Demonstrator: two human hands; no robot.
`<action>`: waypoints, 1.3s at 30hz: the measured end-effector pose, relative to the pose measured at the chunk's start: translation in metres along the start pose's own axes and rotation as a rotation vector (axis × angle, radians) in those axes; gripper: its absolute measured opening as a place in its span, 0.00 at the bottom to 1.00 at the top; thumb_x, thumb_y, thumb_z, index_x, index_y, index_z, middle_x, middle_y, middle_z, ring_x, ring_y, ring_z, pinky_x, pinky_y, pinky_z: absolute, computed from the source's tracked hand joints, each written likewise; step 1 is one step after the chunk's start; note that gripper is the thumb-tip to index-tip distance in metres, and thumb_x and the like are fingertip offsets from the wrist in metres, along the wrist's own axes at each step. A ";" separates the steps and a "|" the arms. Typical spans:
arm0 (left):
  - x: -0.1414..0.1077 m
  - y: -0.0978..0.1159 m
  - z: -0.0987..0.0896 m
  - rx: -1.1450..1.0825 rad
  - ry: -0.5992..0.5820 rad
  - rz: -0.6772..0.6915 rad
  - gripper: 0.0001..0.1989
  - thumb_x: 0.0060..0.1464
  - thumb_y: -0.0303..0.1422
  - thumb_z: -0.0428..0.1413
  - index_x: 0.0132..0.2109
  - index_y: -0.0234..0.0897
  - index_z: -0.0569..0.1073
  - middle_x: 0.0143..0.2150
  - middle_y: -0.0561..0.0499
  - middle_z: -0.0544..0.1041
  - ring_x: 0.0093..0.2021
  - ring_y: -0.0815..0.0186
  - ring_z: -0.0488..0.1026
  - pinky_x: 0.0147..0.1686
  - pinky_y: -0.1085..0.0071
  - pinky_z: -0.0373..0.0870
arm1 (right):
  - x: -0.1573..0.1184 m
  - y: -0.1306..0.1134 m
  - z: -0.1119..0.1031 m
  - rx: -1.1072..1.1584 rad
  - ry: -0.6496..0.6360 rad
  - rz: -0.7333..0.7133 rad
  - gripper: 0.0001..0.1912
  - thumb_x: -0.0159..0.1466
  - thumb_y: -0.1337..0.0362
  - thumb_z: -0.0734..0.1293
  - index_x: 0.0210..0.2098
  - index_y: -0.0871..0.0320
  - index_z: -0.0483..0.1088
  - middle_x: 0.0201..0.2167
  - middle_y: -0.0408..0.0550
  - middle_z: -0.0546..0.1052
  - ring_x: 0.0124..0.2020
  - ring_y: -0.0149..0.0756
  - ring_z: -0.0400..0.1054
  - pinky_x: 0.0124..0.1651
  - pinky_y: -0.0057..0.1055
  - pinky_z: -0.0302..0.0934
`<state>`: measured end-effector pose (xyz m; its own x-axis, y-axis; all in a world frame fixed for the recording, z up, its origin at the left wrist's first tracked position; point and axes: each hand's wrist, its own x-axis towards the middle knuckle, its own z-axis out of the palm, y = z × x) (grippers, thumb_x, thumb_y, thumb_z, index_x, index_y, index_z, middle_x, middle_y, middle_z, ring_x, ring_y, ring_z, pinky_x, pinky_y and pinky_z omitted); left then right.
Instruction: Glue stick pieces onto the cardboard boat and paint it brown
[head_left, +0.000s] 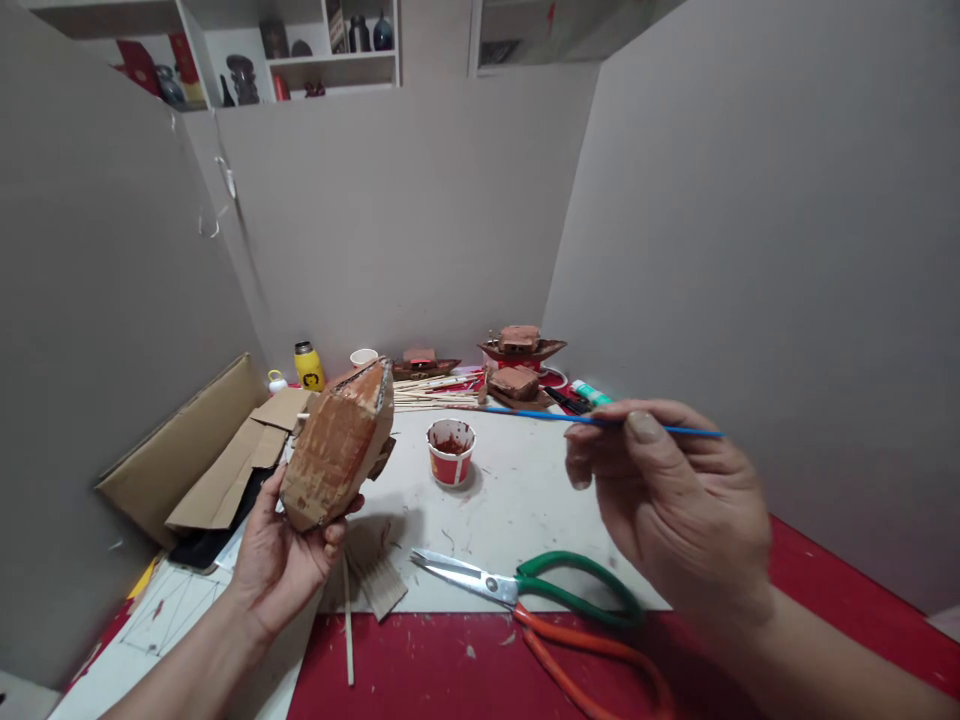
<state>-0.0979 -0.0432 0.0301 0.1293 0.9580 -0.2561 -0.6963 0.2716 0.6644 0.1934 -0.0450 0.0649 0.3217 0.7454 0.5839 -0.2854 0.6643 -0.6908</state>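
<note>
My left hand (289, 545) grips a small cardboard model boat (334, 450), tilted up so that its underside faces me. Reddish-brown paint covers much of that underside in uneven streaks, with barer cardboard at the lower end and along the right side. Between thumb and fingers, my right hand (667, 490) pinches a thin paintbrush (540, 414) with a blue handle. The brush points left, its dark tip a little above and behind a paper cup (451, 455) and apart from the boat. Brown paint coats the cup's inside.
Scissors (491, 585) with green and orange handles lie open in front. Behind stand finished-looking model boats (521, 345), thin wooden sticks (431, 392) and a yellow bottle (308, 367). Cardboard pieces (225, 475) lie at left. Partition walls (765, 250) close in both sides.
</note>
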 end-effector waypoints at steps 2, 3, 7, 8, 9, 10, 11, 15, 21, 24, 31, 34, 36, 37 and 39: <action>-0.001 -0.001 0.000 -0.001 0.000 -0.003 0.22 0.66 0.43 0.43 0.44 0.32 0.75 0.32 0.29 0.82 0.19 0.66 0.74 0.19 0.75 0.71 | -0.001 -0.004 0.008 0.046 -0.036 0.047 0.09 0.57 0.54 0.77 0.32 0.51 0.79 0.24 0.41 0.81 0.23 0.28 0.73 0.21 0.21 0.65; -0.001 -0.001 0.000 0.002 -0.002 -0.008 0.22 0.66 0.43 0.43 0.44 0.32 0.75 0.32 0.29 0.82 0.19 0.66 0.74 0.19 0.74 0.72 | 0.000 -0.004 0.011 0.065 -0.047 0.058 0.09 0.57 0.54 0.77 0.32 0.51 0.79 0.24 0.41 0.81 0.23 0.28 0.74 0.21 0.20 0.66; -0.003 -0.003 0.002 0.000 0.014 -0.002 0.21 0.66 0.42 0.43 0.43 0.32 0.76 0.32 0.30 0.82 0.21 0.64 0.76 0.19 0.74 0.72 | 0.004 0.001 0.020 0.108 -0.088 0.065 0.09 0.59 0.54 0.76 0.32 0.52 0.78 0.25 0.40 0.81 0.22 0.26 0.74 0.22 0.19 0.67; -0.003 -0.003 0.003 -0.005 0.022 0.005 0.21 0.66 0.42 0.43 0.42 0.32 0.76 0.32 0.31 0.82 0.22 0.63 0.76 0.19 0.74 0.72 | 0.005 0.002 0.022 0.111 -0.094 0.069 0.09 0.60 0.54 0.75 0.33 0.52 0.77 0.25 0.40 0.81 0.23 0.27 0.74 0.22 0.19 0.67; -0.003 -0.004 0.003 -0.009 0.029 0.008 0.21 0.66 0.41 0.44 0.42 0.32 0.76 0.32 0.31 0.82 0.22 0.62 0.77 0.18 0.74 0.71 | 0.005 0.004 0.023 0.112 -0.098 0.072 0.10 0.60 0.54 0.75 0.33 0.52 0.77 0.25 0.40 0.81 0.23 0.27 0.75 0.22 0.19 0.67; -0.003 -0.004 0.002 -0.012 0.028 0.006 0.21 0.66 0.41 0.44 0.42 0.32 0.76 0.32 0.31 0.82 0.23 0.62 0.78 0.18 0.74 0.71 | 0.006 0.005 0.024 0.110 -0.098 0.073 0.10 0.60 0.54 0.75 0.33 0.52 0.77 0.25 0.40 0.81 0.24 0.27 0.75 0.22 0.19 0.68; -0.002 -0.005 0.002 -0.017 0.022 0.001 0.21 0.66 0.41 0.44 0.42 0.31 0.76 0.32 0.31 0.82 0.23 0.61 0.78 0.18 0.74 0.71 | 0.006 0.006 0.025 0.106 -0.099 0.073 0.10 0.60 0.53 0.75 0.33 0.52 0.77 0.25 0.40 0.82 0.24 0.28 0.75 0.22 0.20 0.68; 0.000 -0.006 -0.004 -0.050 0.006 -0.005 0.18 0.65 0.41 0.48 0.44 0.32 0.76 0.34 0.32 0.83 0.24 0.59 0.79 0.19 0.72 0.73 | 0.008 0.010 0.026 0.080 -0.100 0.050 0.11 0.60 0.52 0.75 0.32 0.52 0.77 0.25 0.41 0.81 0.24 0.29 0.75 0.22 0.21 0.69; -0.001 -0.007 -0.003 -0.050 0.035 0.005 0.13 0.62 0.39 0.52 0.47 0.35 0.72 0.36 0.37 0.83 0.26 0.57 0.81 0.18 0.71 0.74 | 0.010 0.016 0.026 0.074 -0.122 0.046 0.10 0.62 0.53 0.74 0.33 0.52 0.78 0.26 0.41 0.82 0.24 0.28 0.75 0.23 0.21 0.70; -0.003 -0.007 0.000 -0.042 0.042 -0.006 0.14 0.63 0.40 0.50 0.50 0.36 0.70 0.36 0.37 0.83 0.27 0.56 0.81 0.18 0.72 0.73 | 0.007 0.015 0.026 0.070 -0.137 0.052 0.10 0.61 0.53 0.74 0.34 0.52 0.78 0.26 0.41 0.82 0.24 0.28 0.75 0.23 0.22 0.70; -0.005 -0.005 0.004 -0.041 0.034 -0.007 0.15 0.64 0.39 0.50 0.53 0.35 0.68 0.35 0.38 0.83 0.27 0.57 0.81 0.18 0.72 0.73 | -0.004 0.015 0.021 0.030 -0.179 0.076 0.11 0.62 0.52 0.73 0.34 0.54 0.77 0.25 0.44 0.82 0.23 0.31 0.76 0.23 0.25 0.70; -0.005 -0.006 0.004 -0.041 0.032 -0.012 0.15 0.64 0.40 0.49 0.51 0.36 0.69 0.35 0.38 0.83 0.27 0.57 0.81 0.18 0.72 0.73 | -0.006 0.015 0.019 0.023 -0.201 0.084 0.11 0.63 0.53 0.72 0.34 0.54 0.78 0.26 0.45 0.83 0.23 0.31 0.76 0.24 0.26 0.70; -0.005 -0.006 0.004 -0.038 0.027 -0.014 0.15 0.65 0.41 0.48 0.51 0.36 0.69 0.36 0.38 0.83 0.28 0.57 0.81 0.19 0.72 0.73 | -0.006 0.015 0.018 0.037 -0.210 0.072 0.10 0.63 0.53 0.72 0.34 0.53 0.78 0.26 0.44 0.83 0.23 0.30 0.76 0.23 0.24 0.70; -0.004 -0.006 0.004 -0.037 0.027 -0.013 0.15 0.65 0.41 0.48 0.51 0.36 0.69 0.36 0.38 0.83 0.28 0.56 0.81 0.18 0.73 0.73 | -0.006 0.014 0.019 0.047 -0.209 0.061 0.09 0.64 0.54 0.72 0.34 0.52 0.78 0.26 0.43 0.83 0.23 0.30 0.76 0.23 0.23 0.69; -0.004 -0.007 0.004 -0.037 0.029 -0.010 0.14 0.65 0.40 0.48 0.51 0.36 0.68 0.36 0.38 0.83 0.28 0.56 0.82 0.18 0.73 0.72 | -0.004 0.012 0.020 0.065 -0.190 0.033 0.08 0.64 0.55 0.72 0.35 0.52 0.78 0.26 0.42 0.83 0.23 0.29 0.75 0.23 0.21 0.69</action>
<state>-0.0907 -0.0482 0.0298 0.1168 0.9519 -0.2831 -0.7210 0.2773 0.6350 0.1712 -0.0388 0.0631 0.1370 0.7600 0.6353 -0.3526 0.6368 -0.6857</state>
